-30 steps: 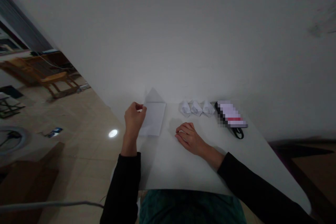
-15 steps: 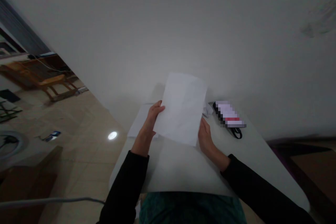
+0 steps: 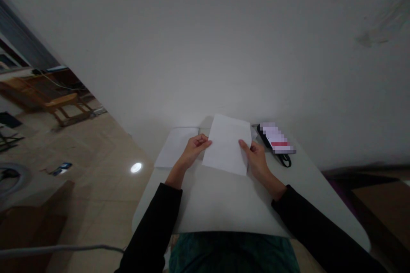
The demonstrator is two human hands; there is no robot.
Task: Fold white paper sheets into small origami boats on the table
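Note:
A white sheet of paper (image 3: 226, 145) is held up, slightly tilted, above the white table (image 3: 224, 209). My left hand (image 3: 194, 149) pinches its left edge between thumb and fingers. On the right edge, my right hand (image 3: 256, 160) grips the sheet with the thumb on its front face and the fingers behind. More white paper (image 3: 176, 147) lies flat on the table, left of my left hand. Behind the held sheet's right edge, a crumpled white piece (image 3: 254, 132) shows only in part.
A phone with a blurred screen (image 3: 276, 137) and a black strap (image 3: 286, 161) lie at the table's right. The wall rises behind the table. A wooden chair (image 3: 64, 100) stands on the floor at far left, and a grey cable (image 3: 64, 248) crosses the lower left.
The held sheet has come down and looks shorter. My right hand has moved up along its edge, its thumb now on the front face. My left hand has shifted slightly right and lower.

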